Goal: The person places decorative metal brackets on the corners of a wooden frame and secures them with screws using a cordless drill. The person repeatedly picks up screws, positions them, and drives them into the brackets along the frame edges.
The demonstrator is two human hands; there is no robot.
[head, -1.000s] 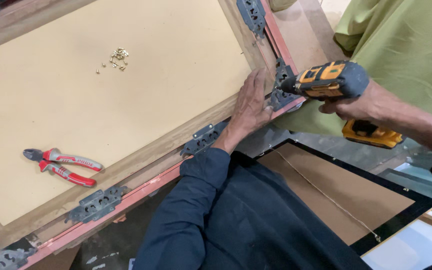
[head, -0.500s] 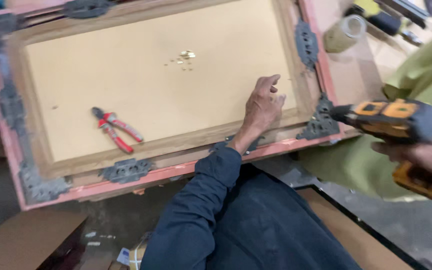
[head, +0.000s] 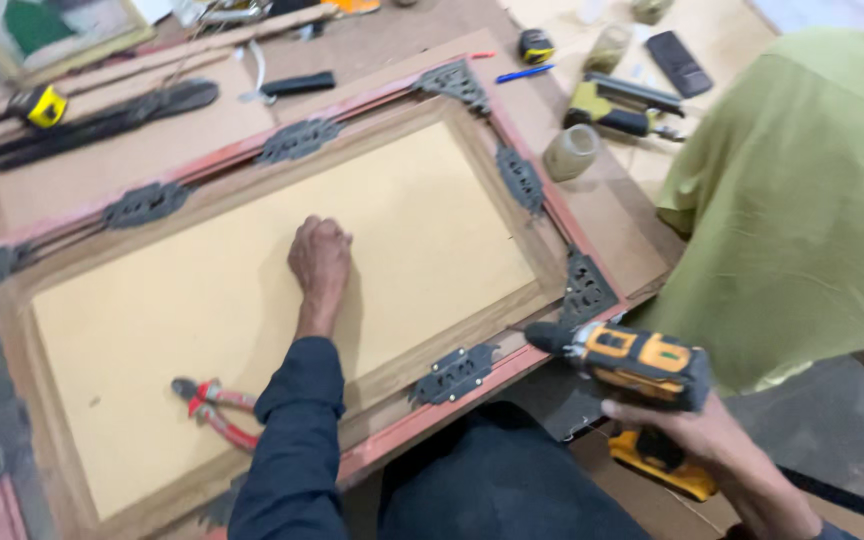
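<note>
A large wooden picture frame (head: 542, 215) with a red outer edge and dark metal ornaments lies face down, its tan backing board (head: 432, 230) facing up. My left hand (head: 320, 258) rests on the middle of the board with its fingers curled under; whatever lies beneath them is hidden. My right hand (head: 697, 432) grips a yellow and black cordless drill (head: 637, 362) just off the frame's near right corner, with its tip pointing left toward a corner ornament (head: 587, 290). Red-handled pliers (head: 214, 410) lie on the board beside my left sleeve.
A person in a green garment (head: 802, 200) stands at the right. Beyond the frame lie a nail gun (head: 620, 105), a tape roll (head: 570, 152), a blue pen (head: 524, 72), two tape measures (head: 44, 105) and a dark handset (head: 679, 62). Wooden strips (head: 102, 115) lie at the far left.
My left hand has moved from the frame's near edge to the middle of the board and closed over the spot where small brass screws lay. The drill has drawn back from the corner.
</note>
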